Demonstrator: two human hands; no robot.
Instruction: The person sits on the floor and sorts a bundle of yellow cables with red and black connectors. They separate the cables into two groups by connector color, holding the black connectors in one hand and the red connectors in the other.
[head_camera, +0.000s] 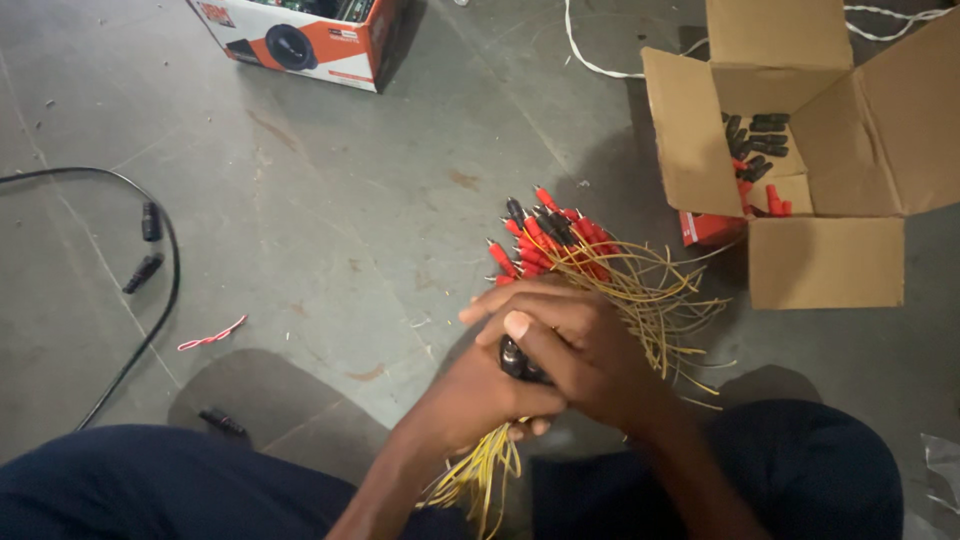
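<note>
Yellow wires tipped with red and black plugs are gathered into one thick bundle (580, 265), which is held above the grey floor (350, 200), near its middle and in front of the knees. The left hand (480, 395) is clenched around the lower stretch of the bundle, where the loose yellow wire tails (480, 470) hang out below the fist. The right hand (580, 350) is laid over the left and closed on a small black plug (518, 360), the thumb pressed along its top. The plug ends fan out beyond the knuckles toward the open cardboard box (830, 260), which stands at the floor's far right with more black and red plug caps (755, 140) inside.

As a judgement, the work is best done with the bundle kept firmly pinched by the left hand so the plugs stay level, while only one plug is turned or pushed by the right; stray wires curling to the right should be kept out of the grip.

A black cable with inline connectors (150, 240) is looped at the floor's left edge, a scrap of red wire (212, 335) lies near it, and a printed orange-and-white carton (300, 40) sits at the far edge.
</note>
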